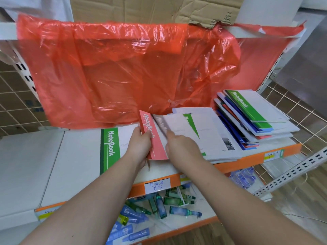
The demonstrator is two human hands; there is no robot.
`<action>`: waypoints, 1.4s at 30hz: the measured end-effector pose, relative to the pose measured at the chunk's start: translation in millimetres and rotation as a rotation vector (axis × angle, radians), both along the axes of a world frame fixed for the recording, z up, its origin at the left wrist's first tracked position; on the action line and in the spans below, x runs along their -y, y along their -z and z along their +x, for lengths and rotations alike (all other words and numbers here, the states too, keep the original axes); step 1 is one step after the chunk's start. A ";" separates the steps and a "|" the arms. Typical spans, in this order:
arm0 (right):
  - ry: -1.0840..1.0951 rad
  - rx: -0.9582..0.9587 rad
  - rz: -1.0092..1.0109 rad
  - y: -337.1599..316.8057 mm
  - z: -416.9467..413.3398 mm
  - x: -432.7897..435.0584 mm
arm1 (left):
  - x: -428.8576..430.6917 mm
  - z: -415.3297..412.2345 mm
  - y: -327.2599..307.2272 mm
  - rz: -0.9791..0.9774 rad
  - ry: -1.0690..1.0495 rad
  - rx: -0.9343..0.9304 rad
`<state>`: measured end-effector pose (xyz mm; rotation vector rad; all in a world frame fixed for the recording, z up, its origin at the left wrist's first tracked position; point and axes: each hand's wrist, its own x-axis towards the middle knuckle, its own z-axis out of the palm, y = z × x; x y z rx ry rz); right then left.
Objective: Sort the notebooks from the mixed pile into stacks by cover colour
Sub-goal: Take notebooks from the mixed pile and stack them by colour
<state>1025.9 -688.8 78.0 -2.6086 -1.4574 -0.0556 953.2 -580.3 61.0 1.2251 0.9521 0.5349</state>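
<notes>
A green-spined notebook [109, 147] lies flat on the white shelf [53, 165], left of my hands. My left hand [139, 144] grips a red-spined notebook [154, 138] tilted up on its edge. My right hand [180, 147] rests on the white cover of a grey-spined notebook [160, 123] just behind the red one; whether it grips it is unclear. To the right lies a spread of white notebooks [203, 131], one with a green spine. At the far right sits a mixed pile [251, 117] with green, blue and red covers, a green-spined one on top.
A red plastic sheet [123, 71] hangs from the upper shelf behind the notebooks. The shelf has an orange front strip with a price label [156, 185]. Small green and blue bottles [159, 206] lie on the lower shelf. A wire mesh panel [300, 124] stands at the right.
</notes>
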 end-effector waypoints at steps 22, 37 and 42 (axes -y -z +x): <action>0.304 -0.004 -0.185 34.4 34.2 6.7 | -13.1 -23.7 3.7 -0.009 -0.030 0.015; 0.251 -0.086 -0.007 -5.6 12.8 -5.6 | -16.1 -30.2 7.3 0.007 -0.019 0.039; 0.076 -0.195 0.122 -12.8 -30.7 -26.6 | -9.2 -23.8 6.4 0.019 -0.019 0.083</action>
